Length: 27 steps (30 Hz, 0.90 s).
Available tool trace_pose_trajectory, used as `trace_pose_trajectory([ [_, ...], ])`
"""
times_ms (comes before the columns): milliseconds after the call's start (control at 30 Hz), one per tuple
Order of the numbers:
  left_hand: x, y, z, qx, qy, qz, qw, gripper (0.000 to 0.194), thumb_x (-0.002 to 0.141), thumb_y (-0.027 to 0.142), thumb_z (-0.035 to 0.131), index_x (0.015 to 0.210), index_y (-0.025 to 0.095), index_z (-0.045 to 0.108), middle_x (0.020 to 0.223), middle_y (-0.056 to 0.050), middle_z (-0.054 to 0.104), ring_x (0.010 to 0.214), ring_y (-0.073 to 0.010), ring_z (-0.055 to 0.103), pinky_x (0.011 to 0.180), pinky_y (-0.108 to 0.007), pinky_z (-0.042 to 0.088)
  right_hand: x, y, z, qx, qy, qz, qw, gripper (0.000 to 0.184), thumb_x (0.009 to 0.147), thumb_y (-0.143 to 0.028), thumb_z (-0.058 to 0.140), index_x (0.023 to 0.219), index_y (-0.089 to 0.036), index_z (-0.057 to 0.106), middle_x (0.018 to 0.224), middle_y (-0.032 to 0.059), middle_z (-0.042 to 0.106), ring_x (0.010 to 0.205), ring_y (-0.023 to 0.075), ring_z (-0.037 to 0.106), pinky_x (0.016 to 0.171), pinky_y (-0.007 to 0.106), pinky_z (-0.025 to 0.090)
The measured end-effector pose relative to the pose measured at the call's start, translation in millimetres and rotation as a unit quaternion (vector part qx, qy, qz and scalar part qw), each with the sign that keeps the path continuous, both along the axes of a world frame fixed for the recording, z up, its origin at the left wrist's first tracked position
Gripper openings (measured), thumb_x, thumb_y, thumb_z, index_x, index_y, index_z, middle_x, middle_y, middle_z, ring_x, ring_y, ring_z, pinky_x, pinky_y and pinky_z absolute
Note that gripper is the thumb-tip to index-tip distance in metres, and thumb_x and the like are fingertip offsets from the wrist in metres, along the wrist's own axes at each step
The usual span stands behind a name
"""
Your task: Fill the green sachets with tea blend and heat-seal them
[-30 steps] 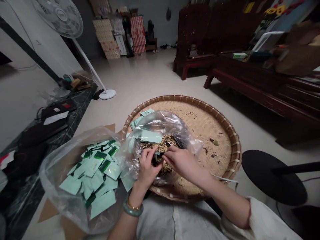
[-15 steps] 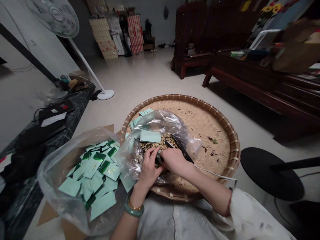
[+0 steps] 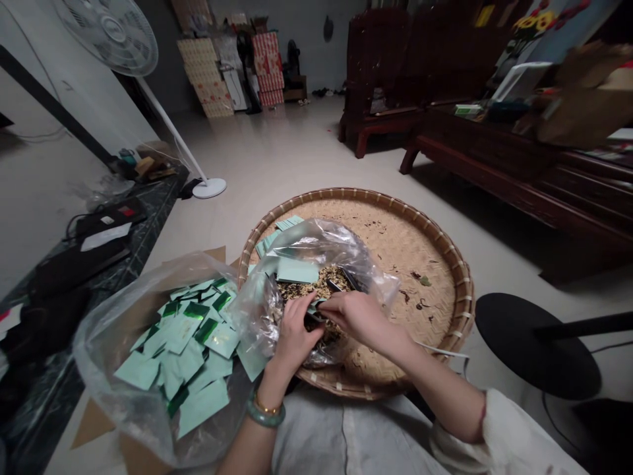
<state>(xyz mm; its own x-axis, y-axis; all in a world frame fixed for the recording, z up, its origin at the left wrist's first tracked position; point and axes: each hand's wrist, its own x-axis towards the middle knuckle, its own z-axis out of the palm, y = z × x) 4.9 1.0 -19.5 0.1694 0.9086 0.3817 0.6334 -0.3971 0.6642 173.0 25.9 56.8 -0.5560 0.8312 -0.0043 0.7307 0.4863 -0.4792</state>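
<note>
1. Nearest, I see the left hand (image 3: 295,333) just inside the near edge of the woven tray (image 3: 467,290), thumb and fingers curved around a small green packet (image 3: 316,305).
2. The right hand (image 3: 363,320) meets the packet's right side, fingertips together; whether they actually pinch it, I can't tell.
3. What has changed: half a second ago I had the right hand's back rolled over the packet; now it lies lower and flatter, showing more of the packet between both hands. The left hand has barely shifted. I judge this one packet remains the point of work.
4. Off the tray's left edge, the large plastic bag (image 3: 99,373) holds a heap of green packets (image 3: 182,336).
5. Just beyond the fingers, dry grains (image 3: 332,272) lie in a clear bag (image 3: 321,237), with a flat packet stack (image 3: 297,270) on its left.
6. Farther off stands a white fan (image 3: 109,33).
</note>
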Motion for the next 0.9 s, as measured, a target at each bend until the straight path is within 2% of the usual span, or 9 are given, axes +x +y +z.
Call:
trace_pose_trajectory([
  [100, -0.2, -0.1, 1.6, 0.01, -0.005, 0.008, 1.0, 0.058, 0.071, 0.01, 0.065, 0.125, 0.023, 0.051, 0.111, -0.007, 0.064, 0.102, -0.0253, 0.058, 0.09, -0.044, 0.049, 6.9, -2.0, -2.4, -0.006, 0.149, -0.019, 0.989, 0.017, 0.089, -0.021, 0.056, 0.09, -0.021, 0.073, 0.089, 0.0048, 0.072, 0.082, 0.0162, 0.066, 0.073, 0.025, 0.047],
  [200, -1.9, -1.1, 3.8, 0.01, -0.008, 0.018, 1.0, 0.056, 0.072, 0.012, 0.067, 0.125, 0.022, 0.051, 0.111, -0.008, 0.065, 0.103, -0.0247, 0.058, 0.09, -0.042, 0.049, 13.3, 1.7, -11.7, -0.002, 0.261, -0.098, 0.96, 0.015, 0.087, -0.021, 0.059, 0.092, -0.02, 0.073, 0.089, 0.005, 0.073, 0.08, 0.0167, 0.067, 0.072, 0.027, 0.051],
  [333, -4.1, -3.9, 6.7, 0.021, -0.012, 0.021, 0.999, 0.056, 0.074, 0.012, 0.068, 0.126, 0.021, 0.05, 0.114, -0.008, 0.064, 0.106, -0.0239, 0.057, 0.091, -0.041, 0.048, 23.1, 20.1, -33.1, 0.041, 0.228, -0.14, 0.963, 0.017, 0.083, -0.015, 0.059, 0.091, -0.02, 0.073, 0.089, 0.0061, 0.074, 0.081, 0.02, 0.069, 0.075, 0.033, 0.054],
  [467, -4.2, -5.2, 7.8, 0.042, -0.016, 0.019, 0.999, 0.056, 0.075, 0.013, 0.068, 0.127, 0.022, 0.05, 0.113, -0.008, 0.065, 0.105, -0.0238, 0.058, 0.092, -0.041, 0.048, 26.1, 29.5, -40.4, 0.1, 0.196, -0.164, 0.962, 0.034, 0.087, -0.013, 0.052, 0.118, -0.016, 0.063, 0.106, 0.0129, 0.069, 0.092, 0.024, 0.067, 0.084, 0.042, 0.053],
  [533, -3.4, -4.7, 7.7, 0.038, -0.021, 0.026, 0.999, 0.054, 0.076, 0.016, 0.068, 0.127, 0.021, 0.05, 0.114, -0.009, 0.064, 0.105, -0.0244, 0.058, 0.092, -0.042, 0.047, 22.7, 22.0, -34.0, 0.103, 0.228, -0.136, 0.959, 0.039, 0.089, -0.02, 0.053, 0.128, -0.019, 0.055, 0.113, 0.013, 0.064, 0.095, 0.023, 0.065, 0.085, 0.041, 0.054],
  [600, -2.2, -3.6, 7.3, 0.025, -0.028, 0.031, 0.999, 0.055, 0.075, 0.017, 0.068, 0.127, 0.021, 0.051, 0.117, -0.01, 0.064, 0.107, -0.0253, 0.058, 0.093, -0.043, 0.047, 17.8, 10.1, -25.3, 0.08, 0.249, -0.047, 0.964, 0.038, 0.089, -0.029, 0.057, 0.127, -0.024, 0.054, 0.118, 0.0109, 0.061, 0.101, 0.0215, 0.063, 0.084, 0.038, 0.054],
  [667, -0.7, -2.3, 6.7, -0.005, -0.04, 0.03, 0.999, 0.056, 0.072, 0.016, 0.068, 0.126, 0.021, 0.052, 0.115, -0.01, 0.064, 0.106, -0.0252, 0.059, 0.091, -0.042, 0.048, 13.8, 0.2, -19.3, 0.083, 0.215, 0.027, 0.973, 0.035, 0.087, -0.031, 0.062, 0.121, -0.024, 0.059, 0.122, 0.011, 0.057, 0.107, 0.0228, 0.059, 0.087, 0.038, 0.053],
  [800, 2.0, -0.4, 5.4, -0.091, -0.098, 0.02, 0.991, 0.054, 0.071, 0.016, 0.066, 0.124, 0.021, 0.055, 0.102, -0.007, 0.067, 0.089, -0.0201, 0.063, 0.077, -0.033, 0.052, 14.8, -1.9, -18.6, 0.091, 0.18, 0.036, 0.979, 0.017, 0.091, -0.023, 0.054, 0.102, -0.021, 0.068, 0.104, 0.0087, 0.062, 0.091, 0.0185, 0.064, 0.077, 0.032, 0.054],
  [900, 2.0, 0.4, 5.1, -0.139, -0.149, 0.017, 0.979, 0.053, 0.071, 0.019, 0.067, 0.122, 0.018, 0.056, 0.096, -0.006, 0.068, 0.083, -0.0181, 0.063, 0.073, -0.03, 0.052, 19.1, 1.6, -19.6, 0.076, 0.159, 0.054, 0.983, 0.022, 0.09, -0.028, 0.057, 0.11, -0.023, 0.066, 0.109, 0.0085, 0.06, 0.091, 0.0182, 0.064, 0.079, 0.033, 0.053],
])
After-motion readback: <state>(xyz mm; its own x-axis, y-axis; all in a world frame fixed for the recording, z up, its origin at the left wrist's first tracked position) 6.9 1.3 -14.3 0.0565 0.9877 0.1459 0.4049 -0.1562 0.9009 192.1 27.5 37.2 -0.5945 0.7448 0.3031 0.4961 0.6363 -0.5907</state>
